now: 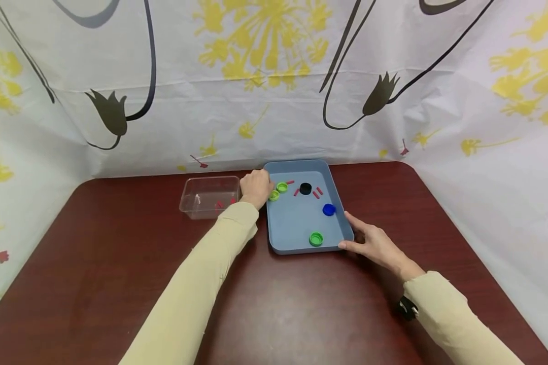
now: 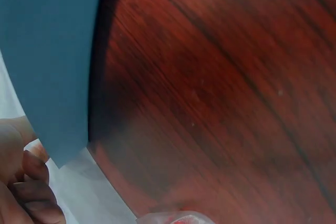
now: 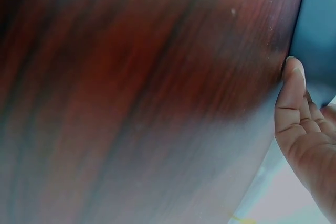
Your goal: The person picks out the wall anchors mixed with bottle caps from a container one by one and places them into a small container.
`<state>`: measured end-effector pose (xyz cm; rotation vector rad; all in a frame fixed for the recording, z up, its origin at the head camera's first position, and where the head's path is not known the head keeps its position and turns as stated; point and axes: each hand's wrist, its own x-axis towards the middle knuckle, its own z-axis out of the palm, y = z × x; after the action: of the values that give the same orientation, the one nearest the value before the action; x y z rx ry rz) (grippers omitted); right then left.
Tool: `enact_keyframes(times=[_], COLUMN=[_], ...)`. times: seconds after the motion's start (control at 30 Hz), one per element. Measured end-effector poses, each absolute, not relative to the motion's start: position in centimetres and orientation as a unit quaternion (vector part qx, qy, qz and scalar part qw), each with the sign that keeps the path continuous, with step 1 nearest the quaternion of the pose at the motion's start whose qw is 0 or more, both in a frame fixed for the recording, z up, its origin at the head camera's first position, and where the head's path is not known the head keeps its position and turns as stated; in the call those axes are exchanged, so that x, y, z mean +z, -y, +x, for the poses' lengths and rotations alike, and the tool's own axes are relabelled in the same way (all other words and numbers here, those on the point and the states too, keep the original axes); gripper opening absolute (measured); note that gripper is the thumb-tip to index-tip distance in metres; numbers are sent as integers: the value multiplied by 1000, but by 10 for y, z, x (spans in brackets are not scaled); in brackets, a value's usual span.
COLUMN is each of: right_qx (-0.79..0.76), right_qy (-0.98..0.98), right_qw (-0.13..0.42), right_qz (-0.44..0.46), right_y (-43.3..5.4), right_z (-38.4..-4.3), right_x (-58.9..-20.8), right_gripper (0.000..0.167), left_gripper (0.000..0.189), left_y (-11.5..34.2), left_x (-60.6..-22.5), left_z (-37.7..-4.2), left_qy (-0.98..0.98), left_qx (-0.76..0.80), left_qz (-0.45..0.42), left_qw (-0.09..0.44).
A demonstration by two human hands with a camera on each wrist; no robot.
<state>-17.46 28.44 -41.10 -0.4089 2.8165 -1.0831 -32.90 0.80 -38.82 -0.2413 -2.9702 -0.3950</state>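
Note:
A shallow blue-grey tray stands near the back of the table. My right hand grips its near right corner, thumb on the front wall and fingers along the side; the right wrist view shows the thumb against the wall. My left hand is over the tray's left rim, beside two light green caps. Its fingers are curled in the left wrist view; I cannot tell what they hold. The tray also carries a black cap, a blue cap, a green cap and several red sticks.
A clear plastic box with a few red pieces stands left of the tray, close to my left forearm. The dark red wooden table ends at a white patterned cloth behind and at the sides.

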Motion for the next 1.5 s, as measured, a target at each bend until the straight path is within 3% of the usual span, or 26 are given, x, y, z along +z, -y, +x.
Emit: enact_keyframes(times=[0.43, 0.67, 0.9, 1.17, 1.5], right_qx=[-357, -360, -364, -370, -374], right_qy=[-923, -922, -921, -919, -917], right_qw=[51, 44, 50, 55, 56], right_qz=[-131, -133, -129, -126, -127], right_y=[-284, -285, -286, -287, -286], right_z=[-175, -174, -174, -174, -174], right_x=[-413, -412, -412, -412, -414], right_gripper=[86, 86, 86, 86, 86], left_gripper=[49, 31, 25, 43, 27], left_y=[-17, -22, -23, -20, -20], left_x=[-394, -393, -390, -387, -386], left_z=[-330, -330, -329, -326, -327], left_qy=[995, 994, 995, 993, 994], left_qx=[-56, -68, -73, -88, -81], left_qz=[-72, -66, -69, -74, -67], left_qw=[50, 44, 25, 26, 24])
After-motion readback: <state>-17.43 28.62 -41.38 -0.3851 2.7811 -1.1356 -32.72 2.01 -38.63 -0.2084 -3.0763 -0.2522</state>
